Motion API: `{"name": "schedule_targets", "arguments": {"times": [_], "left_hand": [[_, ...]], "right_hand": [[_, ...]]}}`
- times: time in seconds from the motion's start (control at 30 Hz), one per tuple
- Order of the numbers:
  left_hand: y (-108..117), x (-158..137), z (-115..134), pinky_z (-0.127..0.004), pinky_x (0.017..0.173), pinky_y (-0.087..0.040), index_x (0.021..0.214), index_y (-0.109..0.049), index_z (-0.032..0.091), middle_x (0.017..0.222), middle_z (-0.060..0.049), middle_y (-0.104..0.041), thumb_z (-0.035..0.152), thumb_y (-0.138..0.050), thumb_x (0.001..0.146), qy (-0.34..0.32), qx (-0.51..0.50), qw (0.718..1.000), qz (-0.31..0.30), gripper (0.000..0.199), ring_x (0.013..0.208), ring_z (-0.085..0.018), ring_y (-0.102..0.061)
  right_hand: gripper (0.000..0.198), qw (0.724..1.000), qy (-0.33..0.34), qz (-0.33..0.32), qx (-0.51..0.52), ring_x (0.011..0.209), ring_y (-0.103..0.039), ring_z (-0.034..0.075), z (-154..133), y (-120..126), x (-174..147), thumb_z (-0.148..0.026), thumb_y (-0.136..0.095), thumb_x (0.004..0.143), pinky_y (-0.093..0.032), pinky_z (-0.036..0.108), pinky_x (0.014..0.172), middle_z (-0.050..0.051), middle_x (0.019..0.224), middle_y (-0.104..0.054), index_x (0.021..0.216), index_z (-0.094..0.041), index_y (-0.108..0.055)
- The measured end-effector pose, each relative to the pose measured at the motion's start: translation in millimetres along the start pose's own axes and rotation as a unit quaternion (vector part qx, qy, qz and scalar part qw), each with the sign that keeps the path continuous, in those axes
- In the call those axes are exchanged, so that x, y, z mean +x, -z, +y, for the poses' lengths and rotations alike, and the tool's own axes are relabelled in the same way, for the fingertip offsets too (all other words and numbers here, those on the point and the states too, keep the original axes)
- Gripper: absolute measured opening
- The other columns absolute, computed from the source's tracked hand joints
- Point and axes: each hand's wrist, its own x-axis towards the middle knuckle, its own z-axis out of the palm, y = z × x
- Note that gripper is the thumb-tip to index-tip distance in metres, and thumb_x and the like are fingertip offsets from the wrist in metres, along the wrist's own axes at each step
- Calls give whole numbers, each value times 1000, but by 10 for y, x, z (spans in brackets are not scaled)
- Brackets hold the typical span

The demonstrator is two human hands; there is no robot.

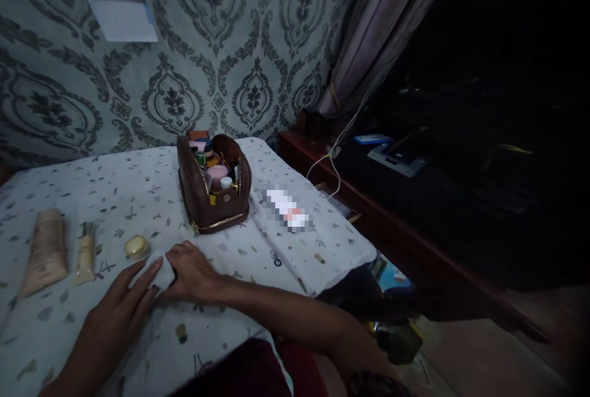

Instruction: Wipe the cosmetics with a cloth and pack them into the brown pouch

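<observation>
"White item (165, 275): where's it sitting?"
"Lower left of frame; left hand (120, 303) and right hand (192, 271) are grasping it."
"What's out?"
"Tubes (47, 252) and jar (136, 246) are lying left; plenty is filling the bag (228, 211)."

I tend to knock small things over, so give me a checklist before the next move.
1. White item under control: ok; the left hand lies over it, the right hand grips its side.
2. Brown bag open at the top: ok.
3. Large tube and small tube apart from both hands: ok.
4. Round yellow item well away from the fingers: not ok; it sits close.
5. What the white item is: cannot tell; fingers cover part of it.
</observation>
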Motion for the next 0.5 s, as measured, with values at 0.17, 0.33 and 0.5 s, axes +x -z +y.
{"name": "schedule_targets", "arguments": {"times": [0.17, 0.33, 0.5], "left_hand": [[80, -17, -95, -25, 67, -61, 130, -66, 26, 122, -12, -68, 32, -41, 101, -71, 49, 996, -1, 39, 102, -23, -71], [144, 22, -137, -24, 69, -60, 127, -67, 24, 118, -13, -68, 24, -42, 101, -134, 95, 986, 5, 37, 101, -21, -70], [147, 85, -66, -28, 66, -59, 123, -68, 18, 109, -15, -70, 27, -38, 103, -142, 134, 980, 43, 37, 96, -24, -70]], "right_hand": [[42, 1000, 12, -21, 13, 88, -56, 20, 17, 52, 5, -43, -89, 65, -46, 31, 84, 4, 94, -65, 87, -18, -64], [39, 1000, 11, -22, 12, 89, -56, 20, 26, 48, 1, -39, -89, 66, -46, 30, 85, 4, 95, -65, 90, -18, -65], [40, 999, 17, -15, 38, 90, -56, 20, 41, 42, 1, -37, -89, 65, -46, 29, 83, 3, 92, -64, 91, -18, -66]]}}
